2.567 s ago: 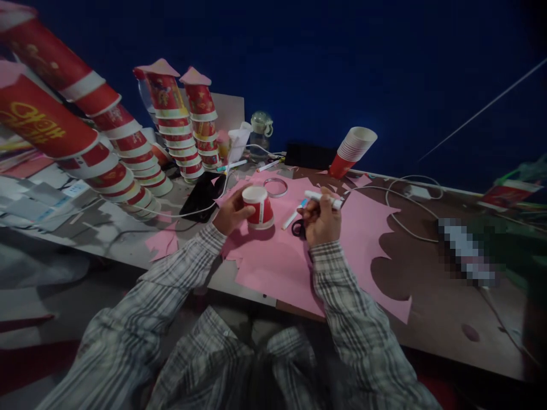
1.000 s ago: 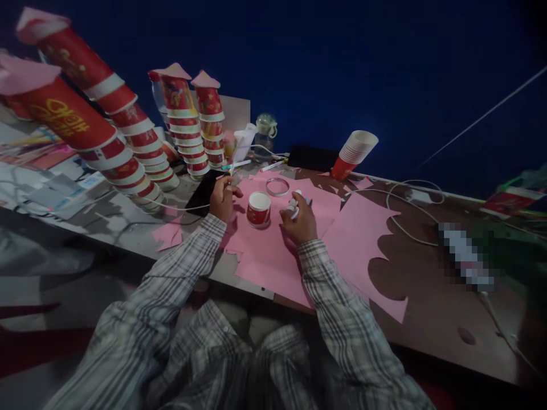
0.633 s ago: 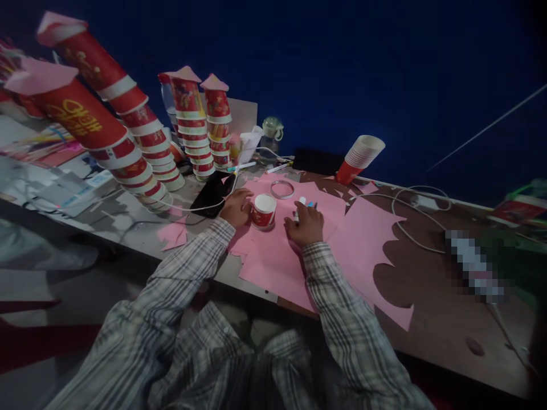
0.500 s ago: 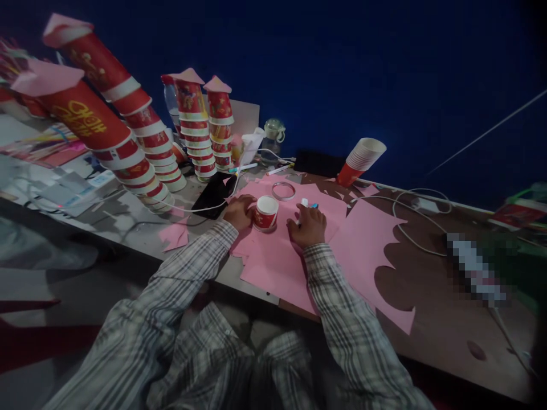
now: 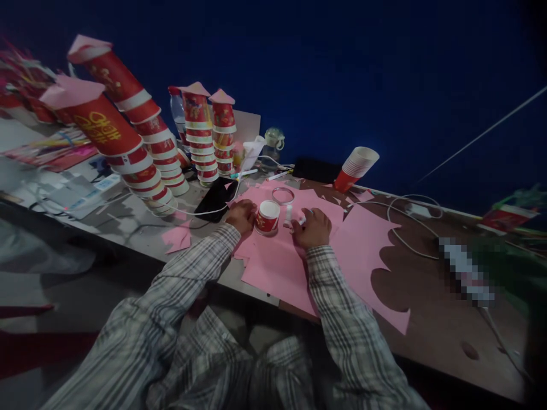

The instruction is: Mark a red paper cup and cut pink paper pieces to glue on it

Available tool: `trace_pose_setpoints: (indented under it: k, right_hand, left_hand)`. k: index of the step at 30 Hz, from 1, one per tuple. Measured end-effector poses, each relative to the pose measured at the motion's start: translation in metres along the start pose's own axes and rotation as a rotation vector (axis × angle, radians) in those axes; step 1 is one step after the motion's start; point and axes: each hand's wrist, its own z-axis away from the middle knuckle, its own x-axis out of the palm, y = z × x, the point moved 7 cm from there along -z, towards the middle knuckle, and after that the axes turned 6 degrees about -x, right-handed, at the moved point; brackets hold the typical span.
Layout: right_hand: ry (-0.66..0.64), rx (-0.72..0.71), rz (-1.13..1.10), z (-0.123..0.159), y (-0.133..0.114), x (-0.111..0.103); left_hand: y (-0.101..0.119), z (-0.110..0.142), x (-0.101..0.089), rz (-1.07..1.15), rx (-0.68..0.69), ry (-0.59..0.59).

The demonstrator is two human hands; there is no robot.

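Note:
A short red-and-white paper cup [image 5: 268, 220] stands on pink paper [image 5: 277, 262], its white round end facing up. My left hand [image 5: 241, 217] is beside the cup's left side, fingers loosely bent; whether the fingertips touch it is hard to tell. Right of the cup is a small white tube [image 5: 288, 214], like a glue stick, on the paper. My right hand [image 5: 315, 229] hovers just right of that tube, fingers apart and holding nothing I can see. A blue-and-white marker is partly hidden behind those fingers. A silvery ring [image 5: 282, 196] lies behind the cup.
Several tall cup towers with pink paper cones, such as one near tower [image 5: 109, 128], stand at the left. A black phone [image 5: 213, 199] and a white cable lie nearby. Nested paper cups [image 5: 356, 168] lean at the back. A power strip [image 5: 465, 270] is at the right.
My left hand set the cup down, came away, then returned to its left side. My right hand brought the white tube down onto the paper, let go and moved slightly right.

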Motion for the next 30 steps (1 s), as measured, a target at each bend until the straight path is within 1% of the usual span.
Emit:
trace_pose_setpoints:
  k: [4,8,11,15,18,21,23,24,26,28,30]
  right_hand:
    - [-0.075,0.079,0.015,-0.001,0.007,-0.008]
    - [-0.189,0.089,0.029,-0.001,0.004,-0.004]
    - [-0.207,0.083,0.029,-0.001,0.001,-0.004]
    - [-0.121,0.051,0.005,-0.003,0.000,-0.008]
    - [-0.025,0.025,-0.031,-0.004,0.004,-0.009]
    - [0.078,-0.003,-0.084,-0.006,0.008,-0.009]
    - [0.131,-0.057,-0.120,-0.006,0.005,-0.009]
    - [0.149,-0.094,-0.132,-0.005,0.001,-0.009]
    - [0.165,-0.168,-0.146,-0.003,-0.008,-0.008]
    - [0.164,-0.213,-0.148,0.000,-0.017,-0.006]
    - [0.153,-0.243,-0.149,0.003,-0.024,-0.005]
  left_hand:
    - [-0.003,-0.001,0.003,-0.019,0.007,0.021]
    - [-0.002,-0.001,0.003,-0.001,0.000,0.023]
    - [-0.001,0.000,0.003,0.033,-0.002,0.019]
    - [-0.005,-0.002,0.000,0.118,-0.009,0.021]
    - [-0.009,-0.007,-0.011,0.240,0.001,0.008]
    - [-0.005,-0.009,-0.025,0.432,0.062,-0.089]
    - [0.004,-0.005,-0.032,0.532,0.125,-0.188]
    - [0.009,-0.002,-0.034,0.567,0.140,-0.219]
    - [0.019,0.004,-0.033,0.653,0.135,-0.285]
    - [0.027,0.009,-0.027,0.671,0.089,-0.298]
    - [0.031,0.012,-0.020,0.656,0.018,-0.286]
